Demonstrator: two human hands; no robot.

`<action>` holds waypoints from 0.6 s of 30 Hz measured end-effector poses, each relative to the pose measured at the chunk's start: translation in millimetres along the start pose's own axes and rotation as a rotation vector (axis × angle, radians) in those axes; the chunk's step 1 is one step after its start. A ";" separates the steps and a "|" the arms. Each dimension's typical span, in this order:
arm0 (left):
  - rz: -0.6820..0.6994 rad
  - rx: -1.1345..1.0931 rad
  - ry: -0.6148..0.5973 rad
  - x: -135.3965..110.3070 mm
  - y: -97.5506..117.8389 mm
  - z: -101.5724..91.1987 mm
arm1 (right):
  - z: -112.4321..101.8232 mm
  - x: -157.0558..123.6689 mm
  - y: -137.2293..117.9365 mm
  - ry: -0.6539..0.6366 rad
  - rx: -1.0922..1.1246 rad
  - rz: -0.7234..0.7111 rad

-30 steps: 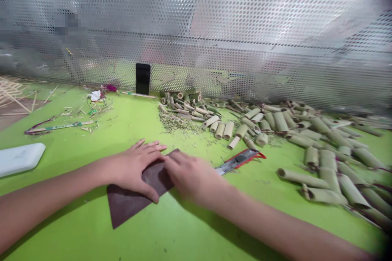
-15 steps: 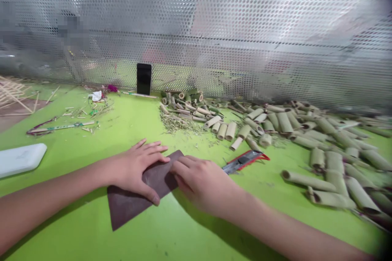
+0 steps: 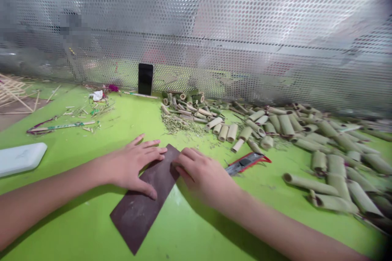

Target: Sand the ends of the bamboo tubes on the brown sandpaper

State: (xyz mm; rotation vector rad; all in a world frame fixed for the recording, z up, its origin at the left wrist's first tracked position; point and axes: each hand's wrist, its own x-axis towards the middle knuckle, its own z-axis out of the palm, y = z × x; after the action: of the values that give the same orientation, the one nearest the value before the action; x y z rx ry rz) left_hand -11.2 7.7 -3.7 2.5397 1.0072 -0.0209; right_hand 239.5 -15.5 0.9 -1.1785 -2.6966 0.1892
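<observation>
Open left hand (image 3: 134,167), right hand (image 3: 199,173) on sandpaper sheet (image 3: 141,216) edges, green table (image 3: 171,236) beneath.

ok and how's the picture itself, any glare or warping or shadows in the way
In the head view, the metal mesh screen carries pale glare and bows toward the edges, and a patch at its upper left is pixelated. Also in the head view, the right hand and left hand cast dark shadows on the green table, and the far right corners fall dark.

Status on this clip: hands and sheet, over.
Left hand flat on dark sandpaper sheet; right hand with fingers at sheet's upper right edge; utility knife lies beyond right hand, not touching.
</observation>
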 end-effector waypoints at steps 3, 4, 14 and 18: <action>-0.027 -0.033 -0.019 0.3 1.6 -0.1 | 2.0 -5.2 -8.5 -0.035 0.066 -0.144; -0.036 -0.042 -0.030 0.4 2.6 -0.1 | 2.1 -5.1 -8.9 -0.045 0.074 -0.165; -0.098 -0.057 -0.093 1.1 8.1 -3.3 | 8.0 0.7 -2.9 0.006 0.036 -0.131; -0.111 -0.054 -0.089 0.5 6.7 -2.3 | 9.7 -1.1 -3.0 0.051 -0.015 -0.012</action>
State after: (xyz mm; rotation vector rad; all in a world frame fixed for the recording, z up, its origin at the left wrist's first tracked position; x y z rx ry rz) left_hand -6.8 4.5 0.8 2.4093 1.0968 -0.1354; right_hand 235.9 -18.8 -8.1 -1.1549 -2.6650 0.1348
